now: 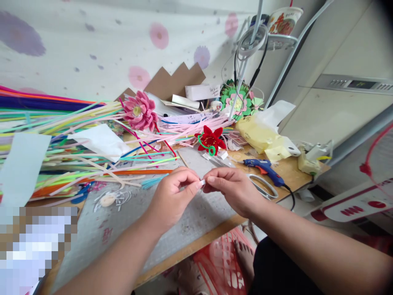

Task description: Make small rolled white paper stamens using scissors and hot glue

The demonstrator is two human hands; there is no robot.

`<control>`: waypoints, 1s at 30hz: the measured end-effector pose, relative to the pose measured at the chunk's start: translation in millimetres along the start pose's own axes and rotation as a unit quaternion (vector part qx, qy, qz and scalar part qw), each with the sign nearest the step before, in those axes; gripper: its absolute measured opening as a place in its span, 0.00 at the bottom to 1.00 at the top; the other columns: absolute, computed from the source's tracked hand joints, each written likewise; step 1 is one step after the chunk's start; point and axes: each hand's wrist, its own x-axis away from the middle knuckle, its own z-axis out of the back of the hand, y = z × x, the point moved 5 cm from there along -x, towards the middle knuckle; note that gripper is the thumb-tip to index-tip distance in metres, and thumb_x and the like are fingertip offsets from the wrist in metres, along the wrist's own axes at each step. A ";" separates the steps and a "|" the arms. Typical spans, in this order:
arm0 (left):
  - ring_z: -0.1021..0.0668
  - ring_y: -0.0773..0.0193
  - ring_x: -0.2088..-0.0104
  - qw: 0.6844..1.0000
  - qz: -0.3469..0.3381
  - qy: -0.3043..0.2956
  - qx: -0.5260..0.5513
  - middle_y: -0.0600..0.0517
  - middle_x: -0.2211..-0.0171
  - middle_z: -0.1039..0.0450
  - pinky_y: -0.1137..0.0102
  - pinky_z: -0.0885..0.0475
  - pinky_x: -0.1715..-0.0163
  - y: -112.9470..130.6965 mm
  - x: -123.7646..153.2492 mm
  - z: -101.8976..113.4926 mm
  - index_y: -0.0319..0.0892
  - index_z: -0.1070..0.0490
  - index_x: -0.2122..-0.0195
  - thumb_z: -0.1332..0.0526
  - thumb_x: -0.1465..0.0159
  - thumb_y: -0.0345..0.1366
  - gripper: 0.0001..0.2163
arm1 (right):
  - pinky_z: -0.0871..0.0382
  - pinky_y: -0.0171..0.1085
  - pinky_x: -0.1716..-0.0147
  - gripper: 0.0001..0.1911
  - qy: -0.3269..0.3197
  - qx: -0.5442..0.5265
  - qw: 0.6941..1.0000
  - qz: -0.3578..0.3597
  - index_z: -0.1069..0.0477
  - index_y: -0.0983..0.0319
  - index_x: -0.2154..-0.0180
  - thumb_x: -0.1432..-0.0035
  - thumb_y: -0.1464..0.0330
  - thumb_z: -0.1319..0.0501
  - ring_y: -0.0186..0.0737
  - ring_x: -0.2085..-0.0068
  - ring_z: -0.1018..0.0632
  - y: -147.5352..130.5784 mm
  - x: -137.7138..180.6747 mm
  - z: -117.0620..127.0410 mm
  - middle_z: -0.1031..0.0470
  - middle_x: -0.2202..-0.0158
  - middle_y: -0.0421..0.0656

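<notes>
Over the grey cutting mat [129, 241], my left hand [172, 198] and my right hand [238, 190] meet fingertip to fingertip. Both pinch a small white piece [202, 182], mostly covered by the fingers, so its exact kind cannot be made out. Just behind them lies a red flower [211, 140] with a curled green stem. Scissors [264, 186] rest partly behind my right hand. A blue glue gun [265, 170] lies to the right of it. Left of my left hand are a roll of white string [109, 199] and a bunch of light-blue strips [155, 181].
Many coloured pipe cleaners [76, 159] cover the table's left and back. A pink flower [140, 110] and green flowers [238, 102] stand behind. A yellow plastic bag [258, 133] and a power strip [308, 162] occupy the right side. The table's wooden front edge [184, 256] runs below my arms.
</notes>
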 end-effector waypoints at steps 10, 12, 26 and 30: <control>0.28 0.64 0.66 1.000 0.024 -0.006 0.018 0.53 0.69 0.32 0.68 0.34 0.63 -3.7 0.5 -0.3 0.41 0.30 0.73 0.42 0.38 0.33 0.06 | 0.34 0.34 0.70 0.10 -0.008 -0.045 0.999 -0.016 0.24 0.64 0.73 0.54 0.64 0.29 0.30 0.74 0.28 2.0 -0.3 1.1 0.26 0.77 0.38; 0.28 0.64 0.66 1.000 0.022 -0.005 0.013 0.53 0.69 0.32 0.68 0.34 0.63 -4.3 0.8 0.0 0.41 0.30 0.73 0.42 0.38 0.32 0.06 | 0.35 0.33 0.70 0.09 -0.007 -0.039 0.999 -0.010 0.24 0.64 0.73 0.54 0.65 0.30 0.30 0.74 0.28 2.0 -0.6 1.1 0.26 0.77 0.38; 0.28 0.66 0.67 1.000 -0.005 -0.017 -0.002 0.54 0.70 0.32 0.70 0.34 0.64 1.2 0.5 -1.6 0.41 0.30 0.74 0.42 0.39 0.31 0.07 | 0.37 0.34 0.70 0.08 0.003 0.002 1.000 0.002 0.29 0.64 0.75 0.53 0.68 0.32 0.30 0.73 0.30 4.3 -1.5 -3.4 0.28 0.77 0.37; 0.28 0.65 0.67 1.000 -0.005 -0.009 -0.016 0.54 0.71 0.32 0.69 0.34 0.64 -0.5 -0.5 -0.5 0.41 0.31 0.75 0.42 0.39 0.31 0.07 | 0.37 0.34 0.70 0.10 0.010 -0.003 1.000 -0.013 0.28 0.65 0.75 0.55 0.65 0.31 0.30 0.74 0.30 4.6 -1.8 -2.9 0.29 0.78 0.37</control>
